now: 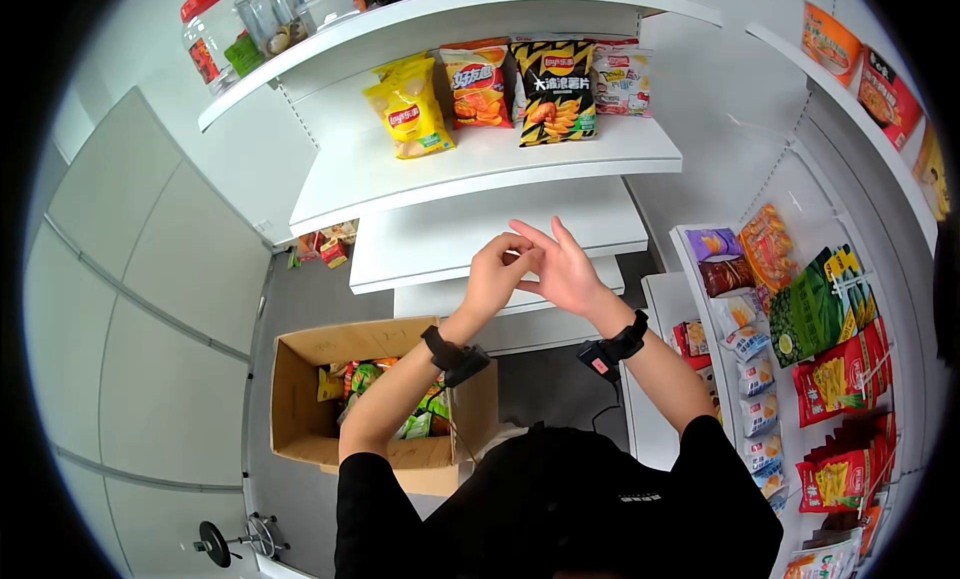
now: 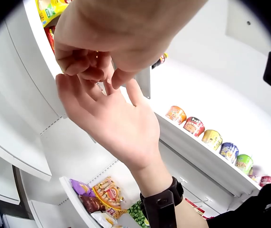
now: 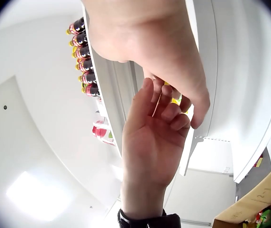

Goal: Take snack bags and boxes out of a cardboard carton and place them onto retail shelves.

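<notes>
In the head view both hands meet in front of the white shelves. My left hand has its fingers curled against the fingers of my right hand, thumb and fingertips pinching at them. The right hand is held palm showing, with two fingers stretched out; its other fingers are partly hidden behind the left. Neither hand holds any product. Behind them, a yellow chip bag, a red and orange chip bag and a black and yellow chip bag stand on a shelf.
Below left, an open cardboard box contains colourful snack packs. Lower white shelves are under the hands. A right-hand rack holds hanging red snack bags. Cup noodles line one shelf, and dark bottles another.
</notes>
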Motion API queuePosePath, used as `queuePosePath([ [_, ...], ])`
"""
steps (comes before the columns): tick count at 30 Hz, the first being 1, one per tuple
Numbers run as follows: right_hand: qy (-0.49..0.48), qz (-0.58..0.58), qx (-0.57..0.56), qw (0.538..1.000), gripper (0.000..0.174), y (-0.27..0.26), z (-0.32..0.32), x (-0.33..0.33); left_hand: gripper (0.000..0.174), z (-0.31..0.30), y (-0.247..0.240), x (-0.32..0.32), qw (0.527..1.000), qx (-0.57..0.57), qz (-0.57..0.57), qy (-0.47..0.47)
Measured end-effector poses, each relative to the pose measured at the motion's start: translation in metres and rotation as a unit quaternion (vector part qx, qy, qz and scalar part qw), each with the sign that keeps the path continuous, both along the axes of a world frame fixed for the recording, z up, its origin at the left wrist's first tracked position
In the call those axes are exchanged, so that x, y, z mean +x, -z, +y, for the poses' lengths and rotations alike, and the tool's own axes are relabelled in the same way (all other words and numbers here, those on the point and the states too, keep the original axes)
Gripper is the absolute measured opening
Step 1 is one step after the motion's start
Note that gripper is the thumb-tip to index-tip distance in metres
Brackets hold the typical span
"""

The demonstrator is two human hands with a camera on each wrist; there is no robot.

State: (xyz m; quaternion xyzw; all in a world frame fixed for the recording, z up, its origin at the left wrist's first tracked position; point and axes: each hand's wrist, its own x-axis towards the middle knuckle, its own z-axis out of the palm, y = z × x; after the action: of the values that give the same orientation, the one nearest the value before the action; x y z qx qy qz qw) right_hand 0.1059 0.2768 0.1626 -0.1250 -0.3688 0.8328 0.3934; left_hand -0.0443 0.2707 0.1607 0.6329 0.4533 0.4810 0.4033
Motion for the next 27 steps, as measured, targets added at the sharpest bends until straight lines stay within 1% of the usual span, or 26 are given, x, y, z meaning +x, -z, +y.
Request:
queuePosePath([
  [2, 0.018, -0.016, 0.01, 1.0, 0.07, 0.002, -0.004, 0.003, 0.019, 0.006, 0.011, 0.005, 1.0, 0.015, 0.005, 0.005],
  [5, 0.044, -0.052, 0.025, 0.997, 0.071, 0.005, -0.006, 0.005, 0.016, 0.005, 0.012, 0.012, 1.0, -0.009, -0.011, 0.013],
  [10, 0.044, -0.085, 0.038, 0.995, 0.07, 0.011, -0.003, 0.001, 0.014, 0.005, 0.02, 0.008, 1.0, -0.015, -0.011, 0.007],
  [14, 0.041, -0.107, 0.043, 0.992, 0.07, 0.015, -0.006, -0.011, 0.013, -0.001, 0.021, -0.005, 1.0, -0.029, -0.01, -0.005],
  [17, 0.032, -0.106, 0.03, 0.993, 0.071, 0.024, -0.005, -0.023, 0.013, -0.006, 0.026, -0.017, 0.998, -0.043, -0.04, -0.007],
  [23, 0.035, -0.116, 0.022, 0.992, 0.07, 0.027, -0.01, -0.049, 0.013, -0.013, 0.04, -0.049, 0.998, -0.045, -0.051, -0.011],
  [27, 0.029, -0.112, 0.028, 0.993, 0.069, 0.023, -0.02, -0.073, 0.014, -0.023, 0.034, -0.064, 0.991, -0.074, -0.114, 0.003],
])
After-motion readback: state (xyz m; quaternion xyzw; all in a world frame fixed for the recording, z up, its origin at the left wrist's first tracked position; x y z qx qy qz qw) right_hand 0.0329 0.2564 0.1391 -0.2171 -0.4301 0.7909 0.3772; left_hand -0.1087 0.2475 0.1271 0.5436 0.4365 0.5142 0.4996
